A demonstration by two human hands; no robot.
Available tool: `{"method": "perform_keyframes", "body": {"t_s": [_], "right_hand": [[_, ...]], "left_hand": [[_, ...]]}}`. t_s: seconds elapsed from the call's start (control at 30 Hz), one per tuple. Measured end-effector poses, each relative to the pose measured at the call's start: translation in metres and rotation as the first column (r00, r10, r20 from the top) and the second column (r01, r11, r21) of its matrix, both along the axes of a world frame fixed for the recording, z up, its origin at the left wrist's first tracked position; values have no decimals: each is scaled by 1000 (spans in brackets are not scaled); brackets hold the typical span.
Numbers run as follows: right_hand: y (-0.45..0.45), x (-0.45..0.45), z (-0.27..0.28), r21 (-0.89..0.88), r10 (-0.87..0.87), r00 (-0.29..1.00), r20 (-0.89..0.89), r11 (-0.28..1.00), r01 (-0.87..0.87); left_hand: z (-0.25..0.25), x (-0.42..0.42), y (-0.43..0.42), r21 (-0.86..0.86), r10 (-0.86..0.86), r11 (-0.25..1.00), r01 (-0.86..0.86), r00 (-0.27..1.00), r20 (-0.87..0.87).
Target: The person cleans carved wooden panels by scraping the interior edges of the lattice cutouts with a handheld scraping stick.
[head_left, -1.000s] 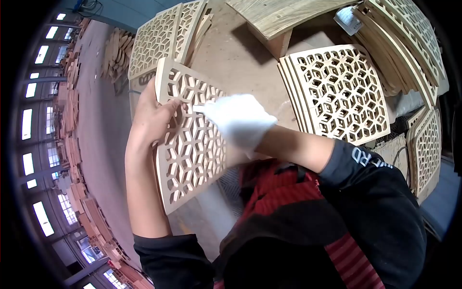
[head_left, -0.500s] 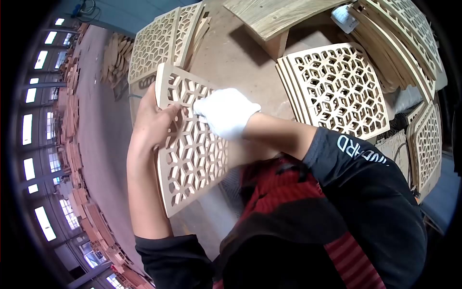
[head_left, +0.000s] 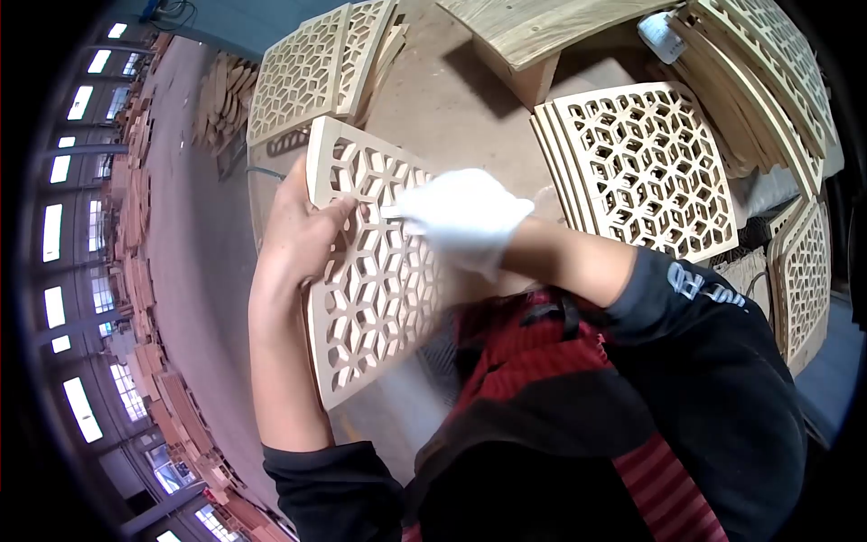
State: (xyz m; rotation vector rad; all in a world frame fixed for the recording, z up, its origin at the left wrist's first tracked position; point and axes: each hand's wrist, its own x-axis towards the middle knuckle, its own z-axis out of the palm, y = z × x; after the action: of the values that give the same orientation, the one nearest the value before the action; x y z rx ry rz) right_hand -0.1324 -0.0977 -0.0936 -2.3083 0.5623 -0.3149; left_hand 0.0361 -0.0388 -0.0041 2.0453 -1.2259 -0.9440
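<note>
A pale wooden lattice panel [head_left: 379, 271] stands tilted in front of me. My bare left hand [head_left: 312, 230] grips its left edge, the thumb lying over the front. My right hand [head_left: 465, 217], in a white glove, is at the upper right part of the panel, its fingers closed and pointing at the openings. A small thin thing seems to show at its fingertips, too blurred to make out.
A stack of lattice panels [head_left: 646, 172] lies on the worktable [head_left: 420, 86] to the right. More panels [head_left: 302, 77] lean at the upper left. A wooden board [head_left: 542, 27] stands at the back, with curved wooden pieces [head_left: 722, 108] beside it.
My gloved right hand moved left toward the panel, then back right. The left hand keeps its grip, and the panel and left hand sit slightly farther right in view.
</note>
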Motion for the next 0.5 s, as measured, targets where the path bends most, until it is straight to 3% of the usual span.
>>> {"method": "perform_keyframes", "body": {"t_s": [0.07, 0.1, 0.17, 0.2, 0.23, 0.33, 0.37, 0.47, 0.5], "right_hand": [[-3, -14, -2, 61, -69, 998, -4, 996, 69], [0, -11, -10, 16, -98, 992, 85, 995, 97], [-4, 4, -9, -90, -39, 999, 16, 995, 40], [-5, 15, -11, -120, -31, 999, -11, 992, 29], [-5, 26, -11, -150, -23, 999, -37, 989, 17], [1, 11, -8, 3, -69, 994, 85, 998, 69], [0, -5, 6, 121, -61, 996, -59, 990, 67], [4, -17, 11, 161, -112, 990, -85, 979, 125], [5, -9, -3, 17, -125, 992, 6, 992, 125]], "left_hand": [[5, -4, -2, 26, 44, 999, -42, 998, -53], [4, -6, -3, 29, 34, 999, -33, 998, -48], [-4, -4, -2, -21, -13, 1000, 12, 1000, -25], [-2, -8, -3, -34, -76, 996, 80, 992, 99], [2, -10, -4, 6, -32, 999, 32, 998, 49], [2, -8, 3, 25, 19, 1000, -19, 999, -27], [2, -6, 3, 6, 21, 1000, -20, 999, -44], [4, -11, 0, 33, 32, 999, -31, 999, -40], [7, -13, -2, 60, 8, 998, -7, 1000, -17]]}}
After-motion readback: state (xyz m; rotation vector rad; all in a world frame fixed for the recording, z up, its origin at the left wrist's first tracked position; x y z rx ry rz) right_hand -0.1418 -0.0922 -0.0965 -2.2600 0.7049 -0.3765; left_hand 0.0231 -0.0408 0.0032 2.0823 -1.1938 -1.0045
